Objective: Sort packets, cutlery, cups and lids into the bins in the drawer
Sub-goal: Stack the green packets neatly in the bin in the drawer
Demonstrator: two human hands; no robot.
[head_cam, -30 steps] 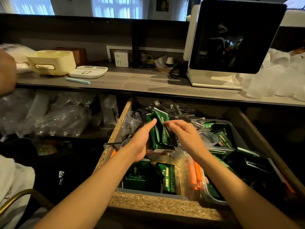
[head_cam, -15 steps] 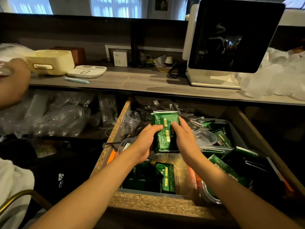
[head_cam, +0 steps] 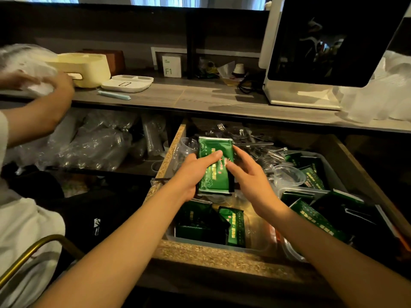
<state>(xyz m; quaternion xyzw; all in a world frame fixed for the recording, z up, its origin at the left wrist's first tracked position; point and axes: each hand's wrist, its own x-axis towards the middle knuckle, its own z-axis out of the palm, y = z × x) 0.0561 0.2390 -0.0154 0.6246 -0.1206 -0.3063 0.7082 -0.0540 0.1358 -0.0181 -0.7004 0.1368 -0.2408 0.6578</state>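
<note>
I am holding a flat green foil packet (head_cam: 215,167) above the open wooden drawer (head_cam: 222,255), my left hand (head_cam: 195,172) gripping it with fingers clamped across its face, my right hand (head_cam: 249,174) touching its edge, fingers loosely apart.

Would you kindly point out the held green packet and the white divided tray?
green packet (head_cam: 215,178), head view, lower front face.
white divided tray (head_cam: 127,83), head view, middle of top.

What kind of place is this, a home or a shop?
Probably a café or takeaway counter, not a home: a point-of-sale screen stands on the counter, sleeves of plastic cups lie on the shelf below, and the drawer holds many green packets.
</note>
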